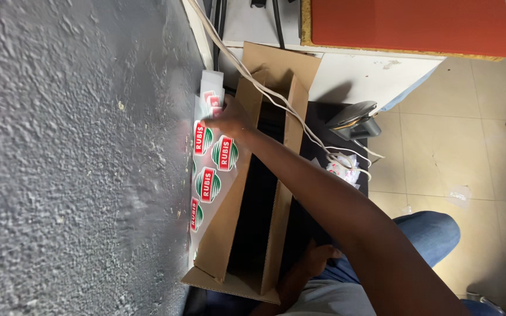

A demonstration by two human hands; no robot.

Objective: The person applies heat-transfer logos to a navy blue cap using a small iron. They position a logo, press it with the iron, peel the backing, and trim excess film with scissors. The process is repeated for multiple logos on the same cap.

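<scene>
Now right hand (228,122) pinches sticker sheet (209,175) beside box (238,222) edge (left hand (317,257) unclear).

Soft, even daylight; glare whitens the clear sticker sheet (209,169) beside the rough wall (71,158). The cardboard box (253,187) interior is deep shadow. Edges are slightly soft.

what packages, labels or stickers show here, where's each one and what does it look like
Clear sheet of stickers: against the grey wall beside the box, held at its top by one hand; round labels, green and white with a red band.
Stack of similar sheets: just beyond that hand, by the wall.
Cardboard box: long, brown, open, dark inside, beside the sheet.
Small crumpled wrapper: white with red print, on the dark surface by the white cable.
</scene>
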